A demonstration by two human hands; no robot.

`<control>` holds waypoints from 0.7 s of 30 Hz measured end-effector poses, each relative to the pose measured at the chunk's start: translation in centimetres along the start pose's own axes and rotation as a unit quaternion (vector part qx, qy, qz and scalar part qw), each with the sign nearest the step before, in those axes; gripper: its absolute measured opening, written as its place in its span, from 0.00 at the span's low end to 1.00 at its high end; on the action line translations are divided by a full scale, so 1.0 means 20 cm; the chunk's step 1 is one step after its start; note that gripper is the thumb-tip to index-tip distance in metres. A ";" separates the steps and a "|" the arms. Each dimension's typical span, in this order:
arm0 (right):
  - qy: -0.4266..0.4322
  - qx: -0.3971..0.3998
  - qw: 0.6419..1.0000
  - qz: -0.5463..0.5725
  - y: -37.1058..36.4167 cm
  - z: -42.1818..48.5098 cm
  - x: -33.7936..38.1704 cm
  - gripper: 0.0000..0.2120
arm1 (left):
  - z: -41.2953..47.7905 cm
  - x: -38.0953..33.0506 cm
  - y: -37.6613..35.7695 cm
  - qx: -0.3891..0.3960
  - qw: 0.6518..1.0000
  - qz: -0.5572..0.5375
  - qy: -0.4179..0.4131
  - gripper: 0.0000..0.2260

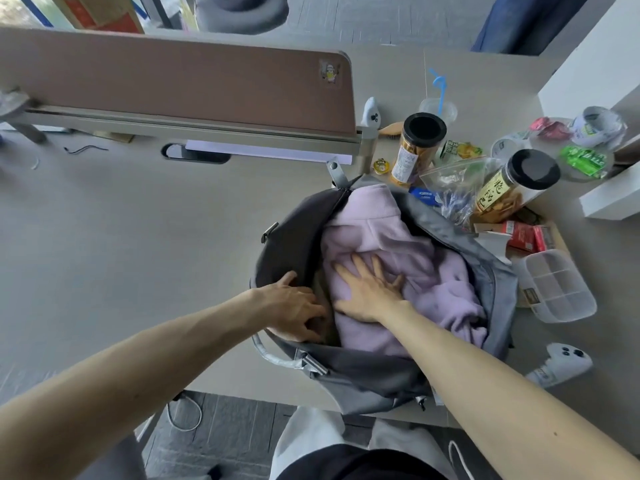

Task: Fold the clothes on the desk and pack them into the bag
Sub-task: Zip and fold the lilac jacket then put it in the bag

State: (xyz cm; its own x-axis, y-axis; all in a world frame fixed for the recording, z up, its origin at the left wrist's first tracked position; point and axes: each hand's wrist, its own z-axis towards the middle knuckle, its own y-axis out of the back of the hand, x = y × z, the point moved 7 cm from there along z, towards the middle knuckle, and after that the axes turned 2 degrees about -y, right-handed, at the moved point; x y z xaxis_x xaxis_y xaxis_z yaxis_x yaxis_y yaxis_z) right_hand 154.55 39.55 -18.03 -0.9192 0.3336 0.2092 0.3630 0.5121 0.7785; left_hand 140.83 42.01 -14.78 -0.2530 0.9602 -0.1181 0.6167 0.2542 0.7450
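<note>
Lilac garment (398,244) inside grey bag (367,375), right hand (367,292) pressing it flat

- the bag (374,379) is grey all over: charcoal on the left flap, lighter blue-ish grey down the right side
- fleece top (408,244) is a soft lilac, totally plain
- bench (138,237) is a pale beige-grey
- divider panel (173,81) is a dusty pinkish brown, with a little yellow and white sticker (329,73)
- both snack jars (414,150) have black lids and golden-orange stuff inside; the right jar (512,187) has a yellow label with black characters
- straw (440,88) is bright blue
- cartons (523,235) are red, and one packet (585,159) is loud green
- compartment box (557,285) is see-through, kinda milky
- trousers (311,441) are off-white
- floor (225,434) is dark grey in a tile pattern
</note>
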 end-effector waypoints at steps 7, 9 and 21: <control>0.015 -0.009 1.000 -0.013 0.00 -0.01 -0.04 0.38 | -0.19 0.02 0.22 -0.077 0.996 0.018 -0.051 0.20; 0.011 -0.027 1.000 0.003 -0.02 -0.01 -0.04 0.36 | -0.32 0.04 0.33 -0.171 0.979 -0.047 -0.102 0.19; -0.015 -0.251 0.968 -0.011 0.43 -0.03 0.01 0.37 | -0.38 0.00 0.56 -0.312 0.941 -0.063 -0.117 0.27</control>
State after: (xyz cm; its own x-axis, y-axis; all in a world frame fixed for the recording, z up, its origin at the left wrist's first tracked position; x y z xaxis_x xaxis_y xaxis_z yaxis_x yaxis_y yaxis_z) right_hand 157.39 43.55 -10.96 -0.9185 0.3530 0.1784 0.2169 0.0722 0.9735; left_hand 142.17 43.96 -1.49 -0.0779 0.9449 -0.3180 0.0171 0.3202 0.9472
